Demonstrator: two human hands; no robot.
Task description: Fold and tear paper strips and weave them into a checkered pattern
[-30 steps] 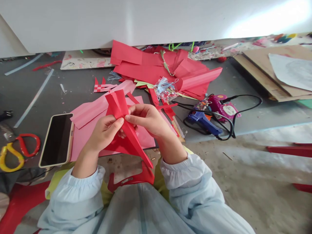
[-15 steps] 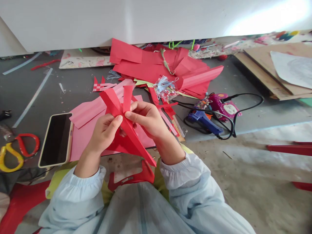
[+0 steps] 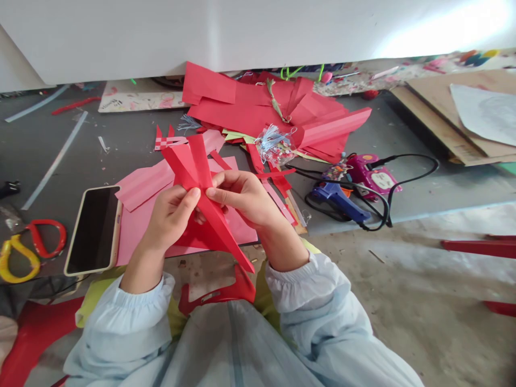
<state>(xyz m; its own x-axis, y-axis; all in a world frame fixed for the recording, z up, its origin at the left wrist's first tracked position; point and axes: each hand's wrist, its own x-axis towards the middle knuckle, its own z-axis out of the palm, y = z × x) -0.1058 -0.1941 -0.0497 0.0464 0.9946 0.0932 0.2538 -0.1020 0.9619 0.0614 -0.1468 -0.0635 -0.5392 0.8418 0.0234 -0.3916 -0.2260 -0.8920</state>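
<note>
Left hand (image 3: 171, 212) is pinching folded red paper (image 3: 223, 228) between thumb and fingers; right hand (image 3: 244, 196) is gripping same piece just beside, thumb on top. Paper is hanging above pink sheets (image 3: 137, 228), strips fanning upward, pointed end slanting down. Fingers beneath seem to be supporting fold, though mostly hidden. Phone (image 3: 92, 231) is lying beside pink sheets; blue glue gun (image 3: 341, 203) is resting farther right.

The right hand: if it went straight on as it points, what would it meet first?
The right hand would first meet the folded red paper it pinches; beyond that, probably the left hand, though depth is unclear.
</note>
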